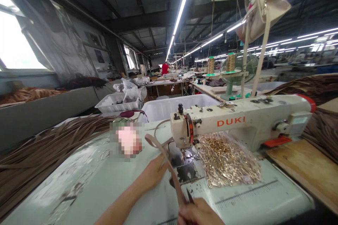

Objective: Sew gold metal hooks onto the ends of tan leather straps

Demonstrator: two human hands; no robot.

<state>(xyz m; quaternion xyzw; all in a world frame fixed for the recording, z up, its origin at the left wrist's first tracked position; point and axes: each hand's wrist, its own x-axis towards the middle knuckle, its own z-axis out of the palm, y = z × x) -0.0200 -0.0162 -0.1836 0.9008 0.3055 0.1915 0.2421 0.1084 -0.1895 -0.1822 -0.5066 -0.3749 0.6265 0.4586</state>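
Note:
A narrow brown strap (173,174) runs in a loop from beside the sewing machine's needle area down toward me. My left hand (155,168) is closed at the strap, left of the presser foot, its fingertips partly hidden behind it. Low in the view, my right hand (198,212) grips the strap's near part. A dark pointed blade (189,196), perhaps thread snips, sticks up from the same hand. The white sewing machine (211,119) stands just beyond both hands. Right of its needle lies a clear bag of gold-coloured metal clasps (229,161).
Long brown strips (52,144) are heaped along the left side of the pale green table (105,190). A white bin (169,107) stands behind the machine head. Thread cones (210,66) rise on a stand. A wooden board (306,168) lies right. Someone in red (165,69) is far off.

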